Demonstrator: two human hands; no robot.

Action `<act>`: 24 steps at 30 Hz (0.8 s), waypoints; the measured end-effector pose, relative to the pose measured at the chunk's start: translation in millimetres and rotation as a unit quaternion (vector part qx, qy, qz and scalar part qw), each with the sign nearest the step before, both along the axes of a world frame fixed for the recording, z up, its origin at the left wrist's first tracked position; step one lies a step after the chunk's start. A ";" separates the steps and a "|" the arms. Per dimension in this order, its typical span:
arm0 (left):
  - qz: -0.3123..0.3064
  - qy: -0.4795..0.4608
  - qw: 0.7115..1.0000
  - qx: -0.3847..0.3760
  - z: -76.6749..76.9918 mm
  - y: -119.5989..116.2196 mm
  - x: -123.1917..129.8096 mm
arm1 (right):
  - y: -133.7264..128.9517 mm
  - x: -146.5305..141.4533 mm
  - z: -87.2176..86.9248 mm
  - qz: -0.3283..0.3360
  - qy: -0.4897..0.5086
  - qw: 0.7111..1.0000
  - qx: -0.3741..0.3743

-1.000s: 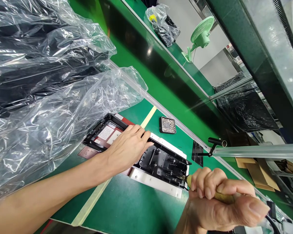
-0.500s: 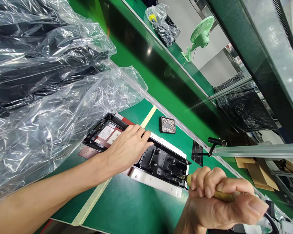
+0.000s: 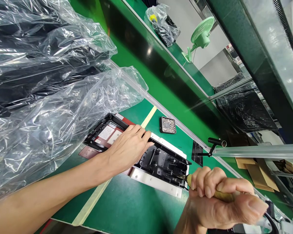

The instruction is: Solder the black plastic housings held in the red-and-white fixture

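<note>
A long black plastic housing (image 3: 158, 162) lies on the green bench, set in a white fixture (image 3: 156, 183). Across its left part rests my left hand (image 3: 129, 146), fingers bent over the far edge, holding it down and hiding that stretch. My right hand (image 3: 217, 195) is wrapped round the yellowish handle of an electric screwdriver (image 3: 223, 196), a black cord trailing behind it. The driver's metal tip reaches into the right end of the housing; the exact point of contact is too small to make out.
Clear plastic bags over dark parts (image 3: 51, 81) fill the left side. Beyond the housing stands a small black tray of screws (image 3: 168, 125). A metal rail (image 3: 161, 110) borders the bench, with a small black cylinder on a bracket (image 3: 217, 142) at right. A green fan (image 3: 201, 34) sits farther back.
</note>
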State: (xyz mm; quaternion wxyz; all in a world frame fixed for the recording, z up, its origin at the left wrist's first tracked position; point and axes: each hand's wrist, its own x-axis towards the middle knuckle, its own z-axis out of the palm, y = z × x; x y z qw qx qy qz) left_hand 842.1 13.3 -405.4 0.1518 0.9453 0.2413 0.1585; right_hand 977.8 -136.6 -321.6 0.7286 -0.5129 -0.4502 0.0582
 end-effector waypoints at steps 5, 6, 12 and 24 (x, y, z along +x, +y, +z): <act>-0.004 -0.002 1.000 -0.002 0.3 0.4 -0.3 | 0.0 -0.9 0.2 -0.004 0.006 1.000 -0.007; -0.004 -0.002 1.000 -0.002 0.2 0.5 -0.2 | -0.1 -1.2 0.3 -0.004 0.008 1.000 -0.008; -0.003 -0.006 1.000 0.001 -1.1 0.5 -0.1 | 0.6 -2.7 0.8 -0.012 0.012 1.000 -0.003; 0.000 -0.009 1.000 0.003 -1.5 0.1 -0.4 | -0.9 -1.5 0.7 -0.007 0.019 1.000 -0.011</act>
